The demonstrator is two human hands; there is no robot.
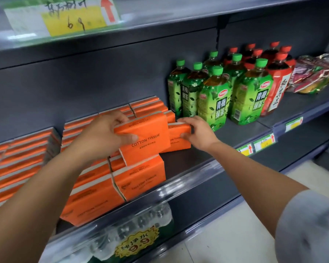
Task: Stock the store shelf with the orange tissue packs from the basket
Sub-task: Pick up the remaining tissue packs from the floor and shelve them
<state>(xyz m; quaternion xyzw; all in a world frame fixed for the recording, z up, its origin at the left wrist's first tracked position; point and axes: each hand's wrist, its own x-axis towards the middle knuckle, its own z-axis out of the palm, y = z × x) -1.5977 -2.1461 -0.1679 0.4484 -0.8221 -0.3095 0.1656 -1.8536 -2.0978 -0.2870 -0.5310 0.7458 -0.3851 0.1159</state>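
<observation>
My left hand [103, 135] grips an orange tissue pack [148, 138] marked COTTON TISSUE, held tilted above the front stack on the dark shelf [188, 158]. My right hand [196, 130] holds a second orange tissue pack [176, 138] just to the right of the first, low over the bare shelf floor. Stacks of the same orange packs [106, 183] fill the shelf to the left and behind both hands. The basket is out of view.
Green tea bottles [215, 99] stand close to the right of my right hand, with red-capped bottles [277, 80] and snack bags [311, 74] further right. A clear plastic rail [179, 188] runs along the shelf's front edge. Wrapped water bottles [133, 230] sit on the lower shelf.
</observation>
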